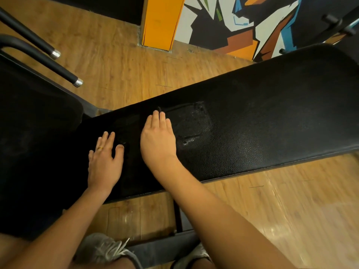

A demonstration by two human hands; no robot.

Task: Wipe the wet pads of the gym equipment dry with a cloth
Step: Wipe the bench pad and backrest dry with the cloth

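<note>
Two hands lie flat on the long black bench pad (pixel 252 123), just beyond the person's grey shoe (pixel 101 247). The left hand (pixel 104 162) rests palm-down, its fingers straight and slightly fanned, the thumb out to the side. The right hand (pixel 158 140), ahead of it and to its right, also presses palm-down, fingers straight and close together; neither grips anything.

A dark cloth (pixel 134 134) seems to lie under and between the palms, though it is hard to tell from the black vinyl. Just right of the right hand's fingers is a wet patch (pixel 194 121) with shiny streaks and droplets.

The step looks like pushing the cloth over that wetness. It would go best with firm, even palm pressure, overlapping strokes to the right along the pad, and the left hand steadying the cloth's trailing edge so it stays flat.

Left of the left hand sits a second pad (pixel 38 113); beyond the fingertips are the wooden floor (pixel 126 70) and a painted wall (pixel 223 20).
</note>
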